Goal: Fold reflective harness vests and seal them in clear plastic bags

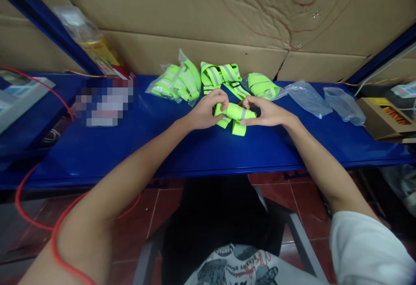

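Observation:
Between my hands is a neon-yellow reflective strap (238, 111), partly rolled into a bundle, with a grey stripe and loose ends hanging toward the table. My left hand (208, 109) has its fingers curled round the left end of the roll. Thumb and fingers of my right hand (264, 111) pinch the right end. Just behind, a second reflective strap (221, 75) with a black buckle lies loose. Bagged straps (182, 81) in clear plastic rest to its left, and another bagged strap (261, 85) sits to its right.
Two flat clear plastic bags (308, 98) lie right of my hands on the blue table (195, 150). A cardboard box (386, 118) stands at the right end. A clear bottle with a yellow label (94, 44) is at the back left. A red hose (53, 233) loops by my left arm.

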A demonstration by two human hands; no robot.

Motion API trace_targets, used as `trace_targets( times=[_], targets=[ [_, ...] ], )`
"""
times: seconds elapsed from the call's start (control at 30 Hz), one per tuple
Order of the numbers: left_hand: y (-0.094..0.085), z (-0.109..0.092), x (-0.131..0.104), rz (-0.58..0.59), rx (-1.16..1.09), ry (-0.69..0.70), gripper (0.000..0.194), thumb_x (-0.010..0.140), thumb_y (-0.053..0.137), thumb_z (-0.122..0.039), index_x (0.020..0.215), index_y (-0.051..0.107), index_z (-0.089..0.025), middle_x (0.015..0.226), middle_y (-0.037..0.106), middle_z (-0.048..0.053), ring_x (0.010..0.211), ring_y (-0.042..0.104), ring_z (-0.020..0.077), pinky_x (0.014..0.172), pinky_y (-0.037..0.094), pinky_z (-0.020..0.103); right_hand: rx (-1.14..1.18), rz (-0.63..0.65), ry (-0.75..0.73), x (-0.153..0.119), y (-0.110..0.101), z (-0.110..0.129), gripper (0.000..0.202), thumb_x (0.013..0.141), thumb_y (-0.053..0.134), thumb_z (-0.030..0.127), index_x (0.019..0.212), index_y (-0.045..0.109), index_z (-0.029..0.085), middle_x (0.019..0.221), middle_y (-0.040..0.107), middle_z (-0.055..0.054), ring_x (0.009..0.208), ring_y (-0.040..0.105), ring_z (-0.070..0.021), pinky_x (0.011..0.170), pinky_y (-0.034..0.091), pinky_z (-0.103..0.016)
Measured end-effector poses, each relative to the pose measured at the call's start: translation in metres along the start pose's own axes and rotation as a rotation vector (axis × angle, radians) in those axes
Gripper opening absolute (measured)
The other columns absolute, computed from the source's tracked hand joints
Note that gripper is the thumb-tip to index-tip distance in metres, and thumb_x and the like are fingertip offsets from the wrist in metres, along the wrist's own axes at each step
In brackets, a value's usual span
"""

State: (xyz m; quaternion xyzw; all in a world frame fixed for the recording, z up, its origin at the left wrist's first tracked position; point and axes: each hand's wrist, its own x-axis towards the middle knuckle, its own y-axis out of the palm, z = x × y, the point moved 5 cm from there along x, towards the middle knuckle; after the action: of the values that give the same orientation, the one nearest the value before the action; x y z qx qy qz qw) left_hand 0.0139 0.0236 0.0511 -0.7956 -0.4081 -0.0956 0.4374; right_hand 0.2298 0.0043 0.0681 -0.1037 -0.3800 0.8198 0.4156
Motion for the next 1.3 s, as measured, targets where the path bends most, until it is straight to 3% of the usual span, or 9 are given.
trace_targets(
  times=[0.1, 0.2, 0.4, 0.53, 0.7, 0.9, 1.0, 1.1, 1.3],
  targets=[
    [0.000, -0.002, -0.001, 0.024, -0.007, 0.025, 0.025, 0.078, 0.069, -0.010, 0.078, 0.048, -0.023, 0.112, 0.060, 0.007, 0.112, 0.062, 0.0262, 0.103, 0.052, 0.044, 0.098, 0.031, 0.048, 0.000, -0.001, 0.000, 0.053, 0.092, 0.081, 0.071, 0.084, 0.055, 0.025, 0.088, 0.058, -0.001, 0.083, 0.051, -0.0202, 0.077, 0.045, -0.038],
    [-0.003, 0.001, -0.002, 0.088, -0.010, -0.003, 0.026, 0.076, 0.073, -0.012, 0.073, 0.050, -0.022, 0.113, 0.058, 0.007, 0.111, 0.062, 0.0257, 0.104, 0.053, 0.044, 0.128, 0.019, 0.079, 0.001, 0.003, -0.005, 0.059, 0.081, 0.090, 0.074, 0.086, 0.057, 0.025, 0.087, 0.060, 0.000, 0.079, 0.052, -0.0184, 0.071, 0.046, -0.035],
    [-0.010, 0.014, -0.002, 0.233, -0.125, -0.070, 0.032, 0.080, 0.089, -0.036, 0.071, 0.062, -0.021, 0.106, 0.062, 0.007, 0.105, 0.064, 0.0236, 0.098, 0.056, 0.041, 0.064, 0.013, 0.230, 0.000, 0.011, -0.014, 0.080, 0.064, 0.102, 0.062, 0.127, 0.072, 0.024, 0.094, 0.072, -0.003, 0.076, 0.061, -0.0226, 0.066, 0.051, -0.039],
    [-0.013, 0.025, -0.002, 0.083, -0.262, -0.196, 0.042, 0.072, 0.097, -0.036, 0.093, 0.063, -0.022, 0.107, 0.066, 0.004, 0.098, 0.065, 0.0191, 0.090, 0.059, 0.036, 0.013, 0.063, 0.180, 0.000, 0.014, -0.010, 0.064, 0.071, 0.098, 0.059, 0.117, 0.078, 0.021, 0.107, 0.079, -0.008, 0.091, 0.069, -0.0288, 0.079, 0.056, -0.043],
    [-0.007, 0.032, -0.005, 0.031, -0.238, -0.253, 0.078, 0.065, 0.102, -0.035, 0.136, 0.070, -0.025, 0.140, 0.069, 0.013, 0.122, 0.070, 0.0300, 0.093, 0.063, 0.041, -0.058, -0.129, -0.039, 0.002, 0.010, -0.010, 0.074, 0.072, 0.095, 0.048, 0.135, 0.067, 0.021, 0.131, 0.074, -0.011, 0.117, 0.068, -0.0352, 0.102, 0.056, -0.049],
    [-0.001, 0.038, -0.003, -0.061, -0.533, -0.376, 0.096, 0.058, 0.110, -0.032, 0.144, 0.068, -0.021, 0.108, 0.081, 0.008, 0.093, 0.080, 0.0291, 0.086, 0.067, 0.046, -0.007, -0.301, -0.073, 0.006, 0.011, -0.021, 0.077, 0.069, 0.096, 0.046, 0.135, 0.063, 0.024, 0.141, 0.070, -0.010, 0.127, 0.066, -0.0370, 0.116, 0.052, -0.054],
    [0.000, 0.029, 0.001, -0.244, -0.720, -0.383, 0.079, 0.060, 0.111, -0.043, 0.126, 0.075, -0.016, 0.116, 0.083, 0.013, 0.111, 0.081, 0.0334, 0.104, 0.066, 0.050, 0.104, -0.465, -0.065, 0.011, 0.012, -0.027, 0.083, 0.067, 0.097, 0.055, 0.135, 0.060, 0.024, 0.140, 0.069, -0.011, 0.129, 0.066, -0.0376, 0.115, 0.055, -0.057],
    [0.008, 0.014, 0.005, -0.315, -0.865, -0.363, 0.068, 0.066, 0.109, -0.052, 0.115, 0.078, -0.015, 0.120, 0.084, 0.014, 0.125, 0.079, 0.0347, 0.118, 0.061, 0.052, 0.082, -0.592, -0.031, 0.014, 0.017, -0.030, 0.088, 0.075, 0.093, 0.065, 0.144, 0.055, 0.025, 0.141, 0.068, -0.013, 0.132, 0.066, -0.0386, 0.116, 0.057, -0.060],
    [0.031, 0.012, 0.003, -0.566, -0.909, -0.432, 0.058, 0.084, 0.094, -0.066, 0.113, 0.075, -0.020, 0.127, 0.084, 0.011, 0.134, 0.075, 0.0327, 0.115, 0.064, 0.050, -0.204, -0.699, -0.015, 0.013, 0.035, -0.017, 0.099, 0.091, 0.075, 0.081, 0.164, 0.039, 0.023, 0.157, 0.061, -0.020, 0.146, 0.060, -0.0443, 0.121, 0.053, -0.066]
  ],
)
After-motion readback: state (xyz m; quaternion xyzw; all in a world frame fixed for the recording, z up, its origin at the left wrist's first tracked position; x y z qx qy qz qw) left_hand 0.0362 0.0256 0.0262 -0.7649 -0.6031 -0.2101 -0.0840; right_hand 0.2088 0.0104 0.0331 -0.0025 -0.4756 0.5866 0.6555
